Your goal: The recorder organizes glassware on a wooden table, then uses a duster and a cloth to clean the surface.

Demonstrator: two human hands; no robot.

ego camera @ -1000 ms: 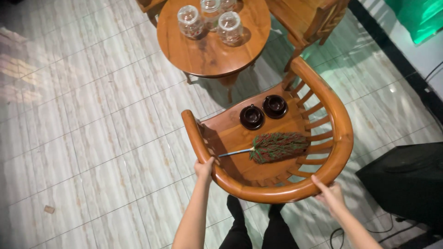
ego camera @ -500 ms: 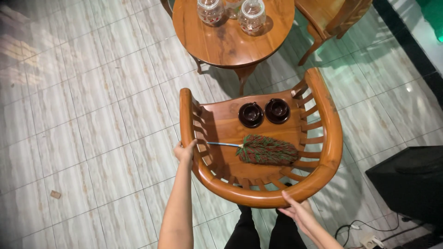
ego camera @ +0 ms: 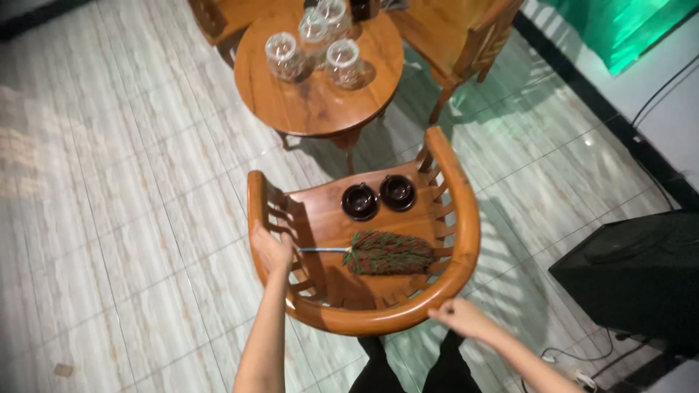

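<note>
Head view: round table (ego camera: 306,109) with jars (ego camera: 314,44) fronts the gripped chair (ego camera: 459,240).

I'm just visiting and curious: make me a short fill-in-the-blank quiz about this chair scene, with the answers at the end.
1. Both the left hand and the right hand grip the curved rail of the wooden ____.
2. On the chair seat lie a green-and-red duster and ____ dark cups on saucers.
3. The glass jars stand on a ____ wooden table.
4. The duster's handle is coloured ____.

Missing words: chair; two; round; blue
</note>
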